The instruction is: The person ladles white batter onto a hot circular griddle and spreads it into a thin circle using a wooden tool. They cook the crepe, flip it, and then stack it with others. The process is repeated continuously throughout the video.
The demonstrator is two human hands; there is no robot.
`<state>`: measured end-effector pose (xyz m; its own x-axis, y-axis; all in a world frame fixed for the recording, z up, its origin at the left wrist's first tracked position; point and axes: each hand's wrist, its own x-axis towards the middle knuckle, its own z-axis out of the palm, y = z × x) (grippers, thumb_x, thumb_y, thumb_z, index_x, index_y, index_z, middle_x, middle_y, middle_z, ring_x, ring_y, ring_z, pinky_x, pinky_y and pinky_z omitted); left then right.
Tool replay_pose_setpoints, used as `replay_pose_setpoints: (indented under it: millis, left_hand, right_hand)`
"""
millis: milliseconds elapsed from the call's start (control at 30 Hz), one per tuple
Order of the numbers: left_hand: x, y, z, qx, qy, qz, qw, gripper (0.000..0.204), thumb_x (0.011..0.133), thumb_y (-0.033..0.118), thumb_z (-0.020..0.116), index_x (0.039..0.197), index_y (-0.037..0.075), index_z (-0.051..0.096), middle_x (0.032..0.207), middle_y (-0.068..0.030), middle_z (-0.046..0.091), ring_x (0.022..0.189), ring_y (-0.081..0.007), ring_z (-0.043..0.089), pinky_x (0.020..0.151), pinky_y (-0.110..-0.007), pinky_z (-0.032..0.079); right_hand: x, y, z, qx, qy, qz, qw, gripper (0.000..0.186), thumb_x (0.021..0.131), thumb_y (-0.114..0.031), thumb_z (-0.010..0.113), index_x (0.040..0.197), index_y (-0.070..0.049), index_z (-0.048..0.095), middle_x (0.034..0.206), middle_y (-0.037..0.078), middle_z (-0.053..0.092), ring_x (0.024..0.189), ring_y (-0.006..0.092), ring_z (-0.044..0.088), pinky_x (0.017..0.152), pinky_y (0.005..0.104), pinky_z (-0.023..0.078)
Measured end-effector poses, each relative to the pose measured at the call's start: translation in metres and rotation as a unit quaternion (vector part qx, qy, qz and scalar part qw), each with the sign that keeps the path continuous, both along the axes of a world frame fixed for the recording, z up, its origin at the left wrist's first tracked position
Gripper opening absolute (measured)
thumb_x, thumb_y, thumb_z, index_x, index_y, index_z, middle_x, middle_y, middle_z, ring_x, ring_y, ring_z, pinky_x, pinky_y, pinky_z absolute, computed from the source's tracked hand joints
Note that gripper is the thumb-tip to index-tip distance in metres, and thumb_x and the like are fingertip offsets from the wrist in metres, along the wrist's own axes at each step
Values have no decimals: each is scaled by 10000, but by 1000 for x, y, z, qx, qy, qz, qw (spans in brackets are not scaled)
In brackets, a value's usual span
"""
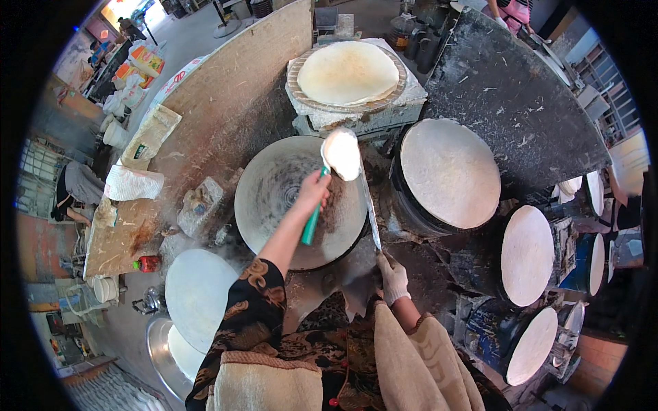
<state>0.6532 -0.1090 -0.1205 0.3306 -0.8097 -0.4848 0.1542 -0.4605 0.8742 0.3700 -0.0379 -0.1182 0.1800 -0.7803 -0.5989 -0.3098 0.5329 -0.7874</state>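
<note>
My left hand is bare. Its fingers are curled tight around a green handle. At the far end of the handle is a white blob. The blob is over the far right edge of the big round pan, but I can't tell how high up it is.

My right hand has a white glove on. It is closed on the near end of a long thin blade. The far end of the blade comes up right beside the blob. I can't tell if they touch.

The blob looks soft, wet and sticky, and I think it would sag or drip if tipped. It may make the tool heavy at the far end, so the handle is the best place to hold. The blade looks stiff and light, and best held by its near end.

Past the pan, a thin flat cake lies on a round tray. It looks light and easy to tear, so I'd want something wide under it.
</note>
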Motion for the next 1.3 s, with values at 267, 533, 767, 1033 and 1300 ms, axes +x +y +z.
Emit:
replay_pose_setpoints:
  millis: [267,533,767,1033,1300]
  left_hand:
    - [105,32,6,-171,-566,-182,786,542,785,128,618,1292,277,496,819,-138,631,676,-365,596,637,-456,491]
    - [130,57,-5,-112,-655,-136,735,640,746,95,655,1309,331,467,766,-117,610,665,-335,610,611,-459,496]
    - [140,95,0,-31,-650,-103,752,601,759,80,639,1302,286,485,800,-151,632,708,-347,621,644,-447,508]
    - [142,122,-13,-15,-649,-36,760,595,748,100,650,1290,292,496,774,-123,625,681,-333,626,623,-453,504]
    - [130,164,-14,-13,-661,30,749,582,733,73,638,1273,251,512,765,-129,625,663,-347,615,598,-465,498]
  right_hand:
    - [22,-26,11,-123,30,120,985,505,865,-315,582,1279,-35,513,887,59,663,703,85,569,656,242,461]
    - [125,-15,34,10,-6,110,994,383,838,-370,621,911,6,637,649,75,632,526,128,576,514,292,466]
    - [75,-26,2,-206,-46,103,972,405,853,-312,617,1129,-16,623,660,51,639,542,101,574,528,286,477]
    - [129,-8,24,3,28,217,976,329,840,-352,633,769,-36,688,578,32,610,471,122,548,481,285,454]
    - [73,-99,28,-4,-10,233,972,400,860,-267,622,1190,-44,592,668,25,608,464,76,485,413,236,406]
